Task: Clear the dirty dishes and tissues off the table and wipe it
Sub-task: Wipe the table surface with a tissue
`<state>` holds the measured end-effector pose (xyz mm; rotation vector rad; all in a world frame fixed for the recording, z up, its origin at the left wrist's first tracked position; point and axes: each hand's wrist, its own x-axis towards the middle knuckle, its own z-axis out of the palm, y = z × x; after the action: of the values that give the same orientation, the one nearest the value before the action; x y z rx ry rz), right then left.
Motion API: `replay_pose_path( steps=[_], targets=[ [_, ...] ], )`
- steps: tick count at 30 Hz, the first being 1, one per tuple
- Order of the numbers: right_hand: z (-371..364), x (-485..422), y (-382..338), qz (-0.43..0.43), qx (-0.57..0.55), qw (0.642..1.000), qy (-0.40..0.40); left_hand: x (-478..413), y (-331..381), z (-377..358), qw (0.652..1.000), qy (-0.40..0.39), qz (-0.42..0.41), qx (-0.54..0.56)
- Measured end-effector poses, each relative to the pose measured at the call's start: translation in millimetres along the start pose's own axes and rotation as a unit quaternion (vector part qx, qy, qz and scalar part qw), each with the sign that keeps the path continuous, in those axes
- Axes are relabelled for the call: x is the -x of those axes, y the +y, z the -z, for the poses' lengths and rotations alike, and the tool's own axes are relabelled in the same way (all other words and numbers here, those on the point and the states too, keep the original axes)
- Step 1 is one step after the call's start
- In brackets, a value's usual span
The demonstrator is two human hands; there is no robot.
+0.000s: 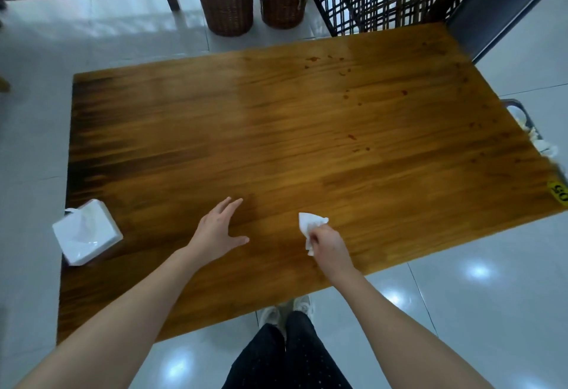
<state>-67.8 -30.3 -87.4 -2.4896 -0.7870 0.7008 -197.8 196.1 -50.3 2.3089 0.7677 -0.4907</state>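
Nearest, the left hand (pixel 215 235) spreads open over the tabletop (pixel 276 130), likely as a brace, while the right hand (pixel 329 243) pinches a crumpled tissue (pixel 309 225) at 6 o'clock, apparently ready to wipe the reddish spots (pixel 347 96) toward 1 o'clock.

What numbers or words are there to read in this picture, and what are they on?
"05": black digits on a small yellow sticker at the right edge of the brown wooden table, upside down from here and partly cut off by the picture's edge.
White tissue box: no writing shows.
Crumpled white tissue in the right hand: blank.
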Motion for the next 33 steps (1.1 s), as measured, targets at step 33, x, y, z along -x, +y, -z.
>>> replay_pose_path(
  steps=[33],
  targets=[
    [43, -79, 36, 0.059, 0.028, 0.997, 0.037, -82, 68, 0, 0.997, 0.009, 0.052, -0.047]
  ],
)
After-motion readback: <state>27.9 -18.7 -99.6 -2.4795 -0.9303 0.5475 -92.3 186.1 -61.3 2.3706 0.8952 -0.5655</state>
